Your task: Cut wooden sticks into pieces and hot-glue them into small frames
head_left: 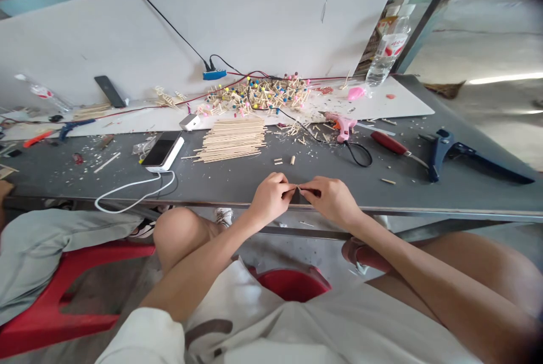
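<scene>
My left hand [272, 198] and my right hand [330, 198] meet fingertip to fingertip over the table's front edge. Both are closed in a pinch; whatever lies between the fingertips is too small to make out. Just beyond them, a short piece of wooden stick [292, 160] stands on the grey table, with two thinner bits [278, 161] beside it. Behind these lies a bundle of thin wooden sticks [232, 138]. Farther back is a heap of short sticks with coloured balls on their ends [258, 94].
To the right lie a pink glue gun [343, 126], a red-handled tool [392, 144] and blue cutters [445, 151]. On the left, a phone [163, 149] rests on a white block with a looped cable [123, 191]. A water bottle [390, 50] stands back right. Another person's leg [63, 239] shows left.
</scene>
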The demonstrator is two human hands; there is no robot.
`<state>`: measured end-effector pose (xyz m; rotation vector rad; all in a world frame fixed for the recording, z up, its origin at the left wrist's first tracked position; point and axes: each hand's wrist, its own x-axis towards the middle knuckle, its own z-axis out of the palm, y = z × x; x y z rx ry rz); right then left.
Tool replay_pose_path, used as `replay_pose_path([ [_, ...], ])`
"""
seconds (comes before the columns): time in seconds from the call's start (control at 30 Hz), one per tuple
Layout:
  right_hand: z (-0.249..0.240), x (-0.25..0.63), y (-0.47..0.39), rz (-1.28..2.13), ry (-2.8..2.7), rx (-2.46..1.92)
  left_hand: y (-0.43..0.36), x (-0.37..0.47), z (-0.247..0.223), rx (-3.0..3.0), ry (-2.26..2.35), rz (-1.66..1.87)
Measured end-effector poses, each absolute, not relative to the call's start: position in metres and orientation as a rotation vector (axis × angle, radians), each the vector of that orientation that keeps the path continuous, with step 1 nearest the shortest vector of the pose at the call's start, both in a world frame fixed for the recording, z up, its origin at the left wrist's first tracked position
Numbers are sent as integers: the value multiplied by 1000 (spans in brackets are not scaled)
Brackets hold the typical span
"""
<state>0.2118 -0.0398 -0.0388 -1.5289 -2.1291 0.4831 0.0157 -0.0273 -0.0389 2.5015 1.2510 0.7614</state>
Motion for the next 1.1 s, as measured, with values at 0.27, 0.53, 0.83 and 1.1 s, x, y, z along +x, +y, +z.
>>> replay_pose_path([
  [0.27,-40,210,-39,482,-2123,-1517,-23,16,-40,2443,1239,767],
  [0.53,-42,210,-37,538,-2094,-1491,-20,16,-39,2414,1224,747],
  [0.83,-31,215,-39,614,-2106,-1470,-26,12,-31,2355,1260,711],
  [1.1,-32,216,-39,593,-2138,-1448,-25,11,-27,2280,1262,699],
])
